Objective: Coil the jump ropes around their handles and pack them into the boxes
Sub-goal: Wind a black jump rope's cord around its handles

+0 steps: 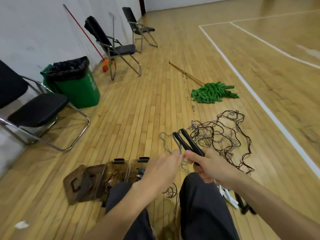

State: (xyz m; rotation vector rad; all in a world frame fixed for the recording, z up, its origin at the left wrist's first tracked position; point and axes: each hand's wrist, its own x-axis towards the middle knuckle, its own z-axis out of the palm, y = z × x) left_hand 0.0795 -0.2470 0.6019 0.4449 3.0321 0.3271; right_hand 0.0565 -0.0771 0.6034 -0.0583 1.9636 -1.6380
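My right hand grips two black jump rope handles side by side, their far ends pointing up and away. My left hand pinches a thin grey cord right beside the handles. A tangled heap of dark and grey rope lies on the wooden floor beyond my hands. Two brown see-through boxes stand open on the floor by my left knee, each with dark items inside. Their brown lids lie to the left of them.
I sit with both knees in view. A green mop lies further out on the floor. A green bin and several black folding chairs stand along the wall at left. White and black objects lie under my right forearm.
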